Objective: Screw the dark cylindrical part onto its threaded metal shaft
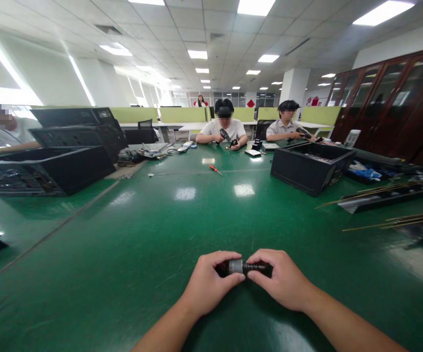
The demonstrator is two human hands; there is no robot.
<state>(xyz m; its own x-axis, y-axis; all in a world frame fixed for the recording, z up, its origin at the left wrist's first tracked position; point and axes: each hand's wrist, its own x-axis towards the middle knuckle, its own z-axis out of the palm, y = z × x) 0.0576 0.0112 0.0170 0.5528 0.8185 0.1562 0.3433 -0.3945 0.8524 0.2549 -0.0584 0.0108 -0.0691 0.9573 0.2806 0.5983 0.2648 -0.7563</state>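
Observation:
A small cylindrical part with a grey band [236, 266] and a dark ribbed shaft lies crosswise between my two hands, just over the green table [130, 244]. My left hand [211, 279] is closed around its left end, thumb and fingers curled about the grey section. On the ribbed side, my right hand [282, 277] pinches the shaft between thumb and forefinger. The fingertips of both hands come close together at the middle of the part. Both outer ends are partly hidden by my palms, so its exact kind cannot be made out.
An orange-handled screwdriver [214, 169] lies farther up the table. Black computer cases stand at the left [75, 168] and right [306, 168]. Thin brass-coloured rods [365, 193] jut out on the right. Across the table, a person [224, 128] and another person [288, 124] handle dark power tools.

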